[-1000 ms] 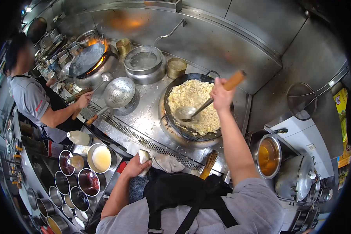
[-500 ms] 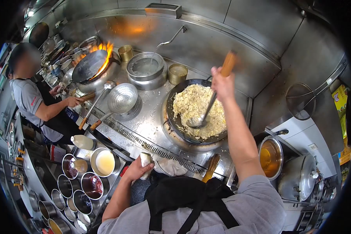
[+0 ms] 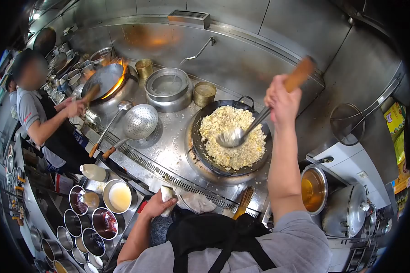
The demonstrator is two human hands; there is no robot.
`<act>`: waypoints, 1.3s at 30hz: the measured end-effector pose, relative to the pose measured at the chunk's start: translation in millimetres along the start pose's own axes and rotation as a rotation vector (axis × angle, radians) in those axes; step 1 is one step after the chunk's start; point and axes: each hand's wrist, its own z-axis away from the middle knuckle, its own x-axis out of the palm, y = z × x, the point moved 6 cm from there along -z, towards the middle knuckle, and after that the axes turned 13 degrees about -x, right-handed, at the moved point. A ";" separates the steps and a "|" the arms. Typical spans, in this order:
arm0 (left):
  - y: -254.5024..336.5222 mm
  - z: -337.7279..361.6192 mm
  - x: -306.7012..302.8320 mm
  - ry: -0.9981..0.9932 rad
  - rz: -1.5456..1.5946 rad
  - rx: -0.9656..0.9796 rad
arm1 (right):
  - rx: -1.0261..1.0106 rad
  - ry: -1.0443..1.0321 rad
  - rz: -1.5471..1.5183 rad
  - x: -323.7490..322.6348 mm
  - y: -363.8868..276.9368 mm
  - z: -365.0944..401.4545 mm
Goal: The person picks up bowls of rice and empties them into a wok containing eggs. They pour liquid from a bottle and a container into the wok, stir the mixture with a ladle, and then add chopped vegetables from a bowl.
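Note:
My right hand (image 3: 283, 101) is closed around the wooden-handled ladle (image 3: 256, 119), whose handle slants up to the right. Its metal bowl touches the fried rice (image 3: 230, 152), a pale heap flecked with yellow egg. The rice lies in a black wok (image 3: 197, 139) on a round burner, with a loop handle at the far rim. Close to my apron, my left hand (image 3: 155, 205) grips a folded white cloth (image 3: 167, 194), held away from the wok. A second crumpled cloth (image 3: 198, 202) lies beside it on the stove's front edge.
A perforated skimmer (image 3: 141, 122) and another ladle (image 3: 109, 129) rest left of the wok. Behind stand a water pot (image 3: 167, 102) and a tin (image 3: 205, 94). A co-worker (image 3: 41, 113) works at a flaming wok (image 3: 107, 82). Seasoning pots (image 3: 108, 223) stand lower left; a bamboo brush (image 3: 245, 202) is in front.
My right hand has moved right and towards me, tilting the ladle's handle lower. The ladle's bowl has risen slightly. The co-worker's hands have shifted up and left. My left hand keeps its grip.

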 end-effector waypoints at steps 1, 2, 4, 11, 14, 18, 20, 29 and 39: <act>-8.7 -3.2 2.3 -0.001 0.004 -0.007 | -0.114 -0.035 -0.065 -1.4 -9.6 2.7; -16.0 -6.2 2.0 0.020 -0.048 -0.034 | -0.093 0.049 -0.068 -4.7 4.4 13.4; -5.7 -2.3 0.8 0.027 -0.148 -0.085 | -0.070 0.174 -0.068 -15.2 81.8 46.8; 3.9 0.8 -2.5 0.013 0.014 0.043 | -0.098 0.181 0.040 -4.3 -17.8 5.5; -29.2 -11.5 -1.8 0.041 -0.072 -0.052 | -0.202 0.198 -0.045 -13.1 3.3 14.9; 7.1 -4.2 3.2 0.029 -0.083 -0.003 | 0.128 0.157 0.150 -14.4 147.7 49.0; 35.9 11.1 1.3 -0.047 -0.079 -0.079 | 0.175 0.169 0.189 -7.1 91.8 18.5; -18.4 -3.7 1.7 -0.027 -0.116 -0.063 | 0.084 0.240 0.120 -20.1 149.1 43.3; -34.4 -15.0 0.9 -0.011 -0.105 -0.055 | -0.165 0.295 0.118 -13.1 112.7 25.3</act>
